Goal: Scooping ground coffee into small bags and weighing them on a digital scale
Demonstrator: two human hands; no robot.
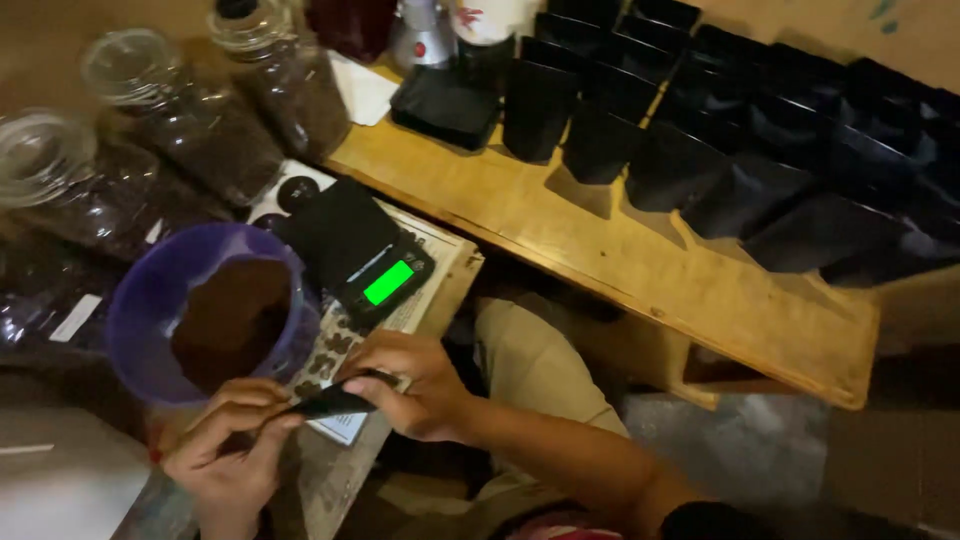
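Hands (300,430) pinching flat black pouch (335,402)

One view only here, from the head, looking steeply down and tilted, so the tabletop (640,270) runs on a slant from upper left to lower right. The camera sits close: the left hand (232,452) and right hand (418,385) fill the lower left, just below the digital scale (360,258) with its lit green display. The person's own knee shows right of the scale, under the tabletop's edge. Left of the scale, the purple bowl (150,300) is near the lens; beyond it, glass jars (200,120) reach the top edge. Far right of the scale, rows of black pouches (760,140) run off frame, slightly blurred.
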